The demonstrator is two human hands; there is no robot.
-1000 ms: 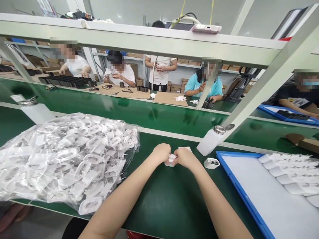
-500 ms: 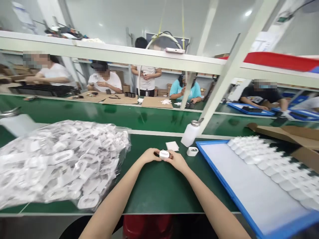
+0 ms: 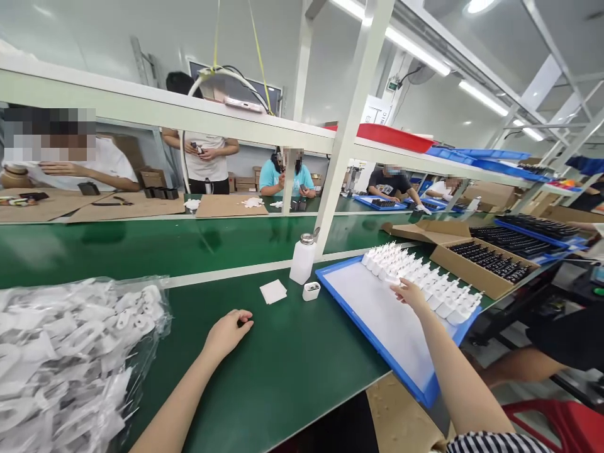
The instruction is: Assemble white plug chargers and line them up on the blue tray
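My left hand [image 3: 228, 332] rests on the green bench [image 3: 278, 371] with its fingers curled and no object showing in it. It lies nearest a clear plastic bag of white plug chargers [image 3: 70, 352]. My right hand [image 3: 408, 296] reaches over a blue-rimmed tray [image 3: 358, 327], its fingertips at the near end of the rows of upright white chargers [image 3: 434, 283]. A charger seems pinched there, partly hidden by the fingers.
A white dispenser bottle [image 3: 302, 259], a small white cup [image 3: 311, 290] and a white square pad [image 3: 273, 292] stand beyond my hands. A cardboard box of black parts [image 3: 486, 264] sits to the right. Co-workers sit across the bench, below a white shelf [image 3: 165, 110].
My view has swung right. My hands have parted: the white charger held between them has left the bench area, and my right hand has moved right over the tray.
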